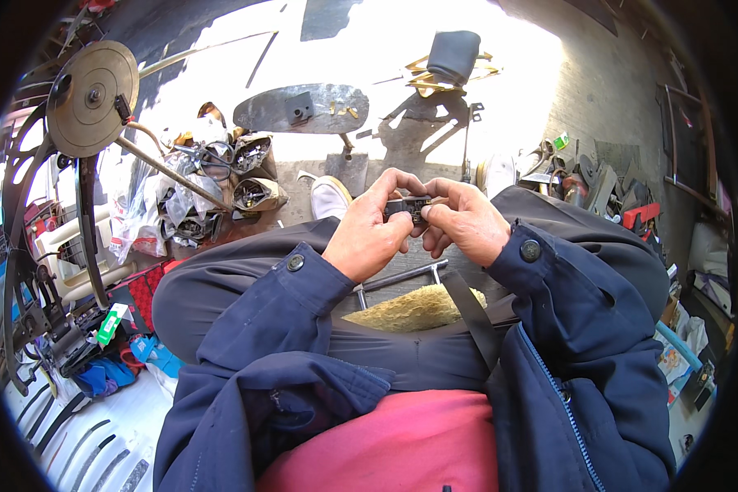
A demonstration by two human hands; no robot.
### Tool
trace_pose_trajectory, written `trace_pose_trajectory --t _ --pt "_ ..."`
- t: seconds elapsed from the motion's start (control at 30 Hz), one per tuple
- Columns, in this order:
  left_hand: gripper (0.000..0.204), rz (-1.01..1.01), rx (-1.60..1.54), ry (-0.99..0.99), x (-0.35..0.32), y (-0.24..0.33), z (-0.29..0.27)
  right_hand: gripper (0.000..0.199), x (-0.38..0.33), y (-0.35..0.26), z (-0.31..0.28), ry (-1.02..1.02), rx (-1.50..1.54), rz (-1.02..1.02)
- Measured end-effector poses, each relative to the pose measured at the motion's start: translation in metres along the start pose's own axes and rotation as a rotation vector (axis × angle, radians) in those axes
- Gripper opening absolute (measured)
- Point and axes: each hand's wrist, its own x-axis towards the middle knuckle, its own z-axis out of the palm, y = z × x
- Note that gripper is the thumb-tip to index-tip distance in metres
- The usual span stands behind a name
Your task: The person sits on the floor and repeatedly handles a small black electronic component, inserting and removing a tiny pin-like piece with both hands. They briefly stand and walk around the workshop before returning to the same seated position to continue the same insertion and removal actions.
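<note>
Both hands meet above the person's lap, the left hand point(367, 238) and the right hand point(465, 221) pinching a small dark metal block point(407, 206) between closed fingertips. Beyond the hands, an oval metal plate point(303, 108) lies on the sunlit floor point(385, 49).

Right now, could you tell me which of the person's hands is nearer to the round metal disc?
Left. The left hand is on the round metal disc side; the right hand is farther.

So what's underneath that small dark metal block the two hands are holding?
Below the small dark metal block, between the left hand and right hand, lie a grey metal rod frame and a tan woolly seat pad. The block's underside is hidden by fingers.
</note>
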Motion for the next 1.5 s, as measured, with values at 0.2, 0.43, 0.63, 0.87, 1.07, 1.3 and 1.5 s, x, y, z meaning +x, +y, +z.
trace_pose_trajectory --t 0.2,0.43,0.63,0.87,1.07,1.3,1.5 --pt "0.033 0.016 -0.04 0.027 0.002 -0.004 -0.001 0.037 -0.001 0.0 0.002 0.01 0.052 -0.02" --pt "0.032 0.012 -0.042 0.036 0.004 -0.008 -0.002 0.033 -0.001 -0.001 0.002 -0.003 0.036 -0.013" --pt "0.03 0.024 -0.04 0.029 0.003 -0.008 -0.002 0.032 -0.001 -0.001 0.0 -0.016 -0.027 -0.011" --pt "0.03 0.029 -0.037 0.026 0.004 -0.008 -0.003 0.035 -0.003 -0.001 0.004 0.013 0.034 -0.052" --pt "0.031 -0.036 -0.137 -0.018 0.004 -0.002 -0.008 0.045 -0.003 -0.005 0.001 -0.021 0.135 0.01" --pt "0.031 -0.034 -0.192 -0.028 0.003 -0.002 -0.009 0.039 -0.002 -0.004 -0.001 -0.044 0.138 0.047" --pt "0.029 -0.141 -0.321 -0.063 0.006 -0.006 -0.015 0.037 0.0 -0.004 -0.002 -0.05 0.171 0.067"
